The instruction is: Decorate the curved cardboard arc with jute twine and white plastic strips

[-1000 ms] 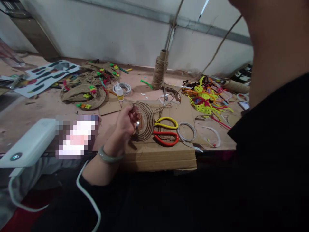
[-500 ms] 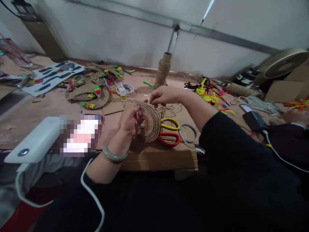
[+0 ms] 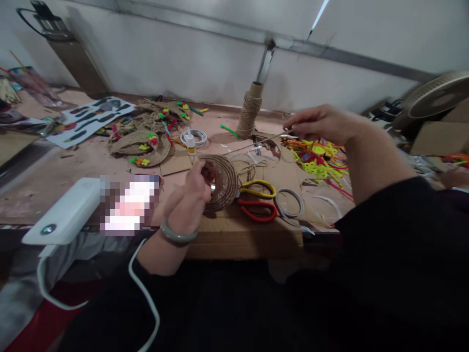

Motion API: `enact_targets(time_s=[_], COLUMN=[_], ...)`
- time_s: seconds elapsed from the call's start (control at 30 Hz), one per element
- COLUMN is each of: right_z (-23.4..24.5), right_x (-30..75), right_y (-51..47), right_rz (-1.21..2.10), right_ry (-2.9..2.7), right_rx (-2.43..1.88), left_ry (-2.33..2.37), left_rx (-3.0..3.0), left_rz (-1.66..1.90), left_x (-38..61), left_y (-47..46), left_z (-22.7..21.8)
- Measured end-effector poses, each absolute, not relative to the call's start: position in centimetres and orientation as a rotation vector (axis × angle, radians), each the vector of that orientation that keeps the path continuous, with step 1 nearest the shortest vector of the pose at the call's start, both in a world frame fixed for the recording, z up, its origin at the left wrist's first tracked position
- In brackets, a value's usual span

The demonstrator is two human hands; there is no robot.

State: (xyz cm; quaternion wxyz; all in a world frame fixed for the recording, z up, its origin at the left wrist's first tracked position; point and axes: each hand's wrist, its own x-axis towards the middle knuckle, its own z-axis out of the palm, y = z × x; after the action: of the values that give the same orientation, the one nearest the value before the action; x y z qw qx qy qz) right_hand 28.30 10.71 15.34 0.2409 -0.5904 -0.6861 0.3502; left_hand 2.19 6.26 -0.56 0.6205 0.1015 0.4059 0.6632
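Note:
My left hand (image 3: pixel 198 183) is closed on a round form wound with twine (image 3: pixel 227 178); its middle looks clear and shiny. Out to the right, my right hand (image 3: pixel 311 124) pinches a strand of brown twine (image 3: pixel 252 144), which runs taut back to the wound form. Scissors with one yellow and one red handle loop (image 3: pixel 258 210) lie just right of the form, beside a roll of pale tape (image 3: pixel 289 203). Behind stands a cone of twine (image 3: pixel 250 110). A small glue bottle (image 3: pixel 190 143) is upright next to a white coil (image 3: pixel 200 137).
Twine pieces with coloured flowers (image 3: pixel 141 146) lie at the left back, near a printed sheet (image 3: pixel 91 120). A white power bank (image 3: pixel 64 210) and a phone (image 3: pixel 130 205) are at the left front. Colourful cords (image 3: pixel 318 159) are heaped at right, and another person's hand (image 3: pixel 456 177) shows farther right.
My right hand has moved from the form's top edge out to the right, drawing the twine strand tight. The form has turned slightly in my left hand, and the view has shifted a little.

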Motion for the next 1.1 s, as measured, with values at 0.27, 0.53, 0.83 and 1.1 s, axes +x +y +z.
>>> enact_targets(time_s=[0.27, 0.53, 0.83, 1.1], right_z=[18.2, 16.5, 9.9, 11.2], right_x=[31.5, 31.1, 29.5, 23.0], right_y=[7.7, 9.3, 10.4, 10.9], right_rz=[0.778, 0.788, 0.764, 0.152], right_ry=[-1.419, -1.283, -2.199, -2.64], right_rx=[-1.133, -1.191, -1.689, -1.543], left_ry=[0.916, 0.965, 0.971, 0.94], left_rx=[0.136, 0.19, 0.168, 0.229], left_rz=[1.628, 1.689, 1.637, 1.614], left_x=[2.0, 2.2, 2.3, 2.2], left_y=[7.1, 7.1, 6.9, 6.9], left_z=[-2.2, -2.3, -2.5, -2.6])
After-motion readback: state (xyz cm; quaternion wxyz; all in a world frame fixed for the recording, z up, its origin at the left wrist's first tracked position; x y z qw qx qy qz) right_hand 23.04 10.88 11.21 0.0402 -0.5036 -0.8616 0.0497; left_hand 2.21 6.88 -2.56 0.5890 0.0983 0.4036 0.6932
